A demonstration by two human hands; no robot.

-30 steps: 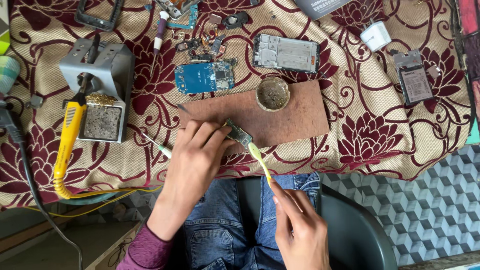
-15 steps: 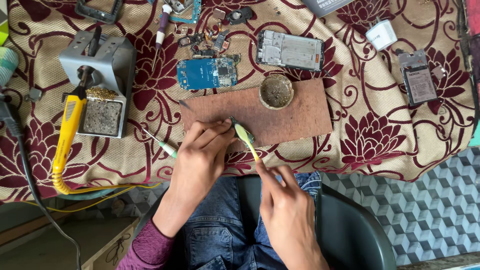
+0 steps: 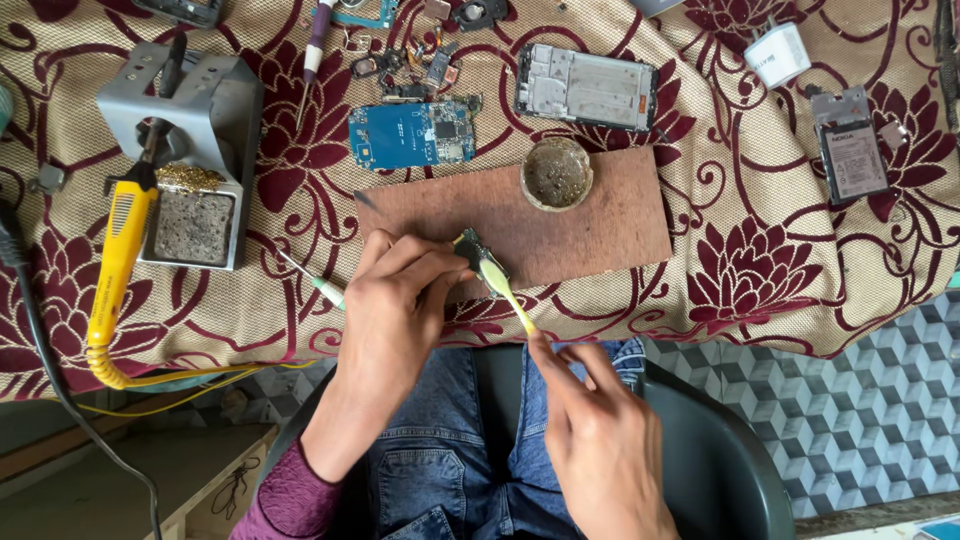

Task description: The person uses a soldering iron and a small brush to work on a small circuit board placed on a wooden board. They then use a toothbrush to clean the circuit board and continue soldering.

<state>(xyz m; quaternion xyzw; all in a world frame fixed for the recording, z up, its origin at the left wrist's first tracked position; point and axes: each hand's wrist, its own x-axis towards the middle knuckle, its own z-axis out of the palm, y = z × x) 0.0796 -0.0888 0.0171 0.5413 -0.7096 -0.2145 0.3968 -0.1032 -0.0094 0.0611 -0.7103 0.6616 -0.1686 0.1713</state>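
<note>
Nearest, the right hand (image 3: 600, 440) grips a yellow-green brush (image 3: 505, 293), its head on a small circuit board (image 3: 468, 247). The left hand (image 3: 395, 300) pinches that board on the brown wooden board (image 3: 590, 225) lying on the tabletop (image 3: 760, 270). Beyond sits a round flux tin (image 3: 556, 173).

Small circuit board (image 3: 468, 246) under yellow toothbrush (image 3: 505, 290)

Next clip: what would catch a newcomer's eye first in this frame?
Probably the two hands at the table's near edge: the left hand pins a small circuit board on the brown wooden board, while the right hand holds a yellow-green toothbrush with its head against the part. Next, the yellow soldering iron in its grey stand at the left, on the maroon floral tablecloth.
</note>
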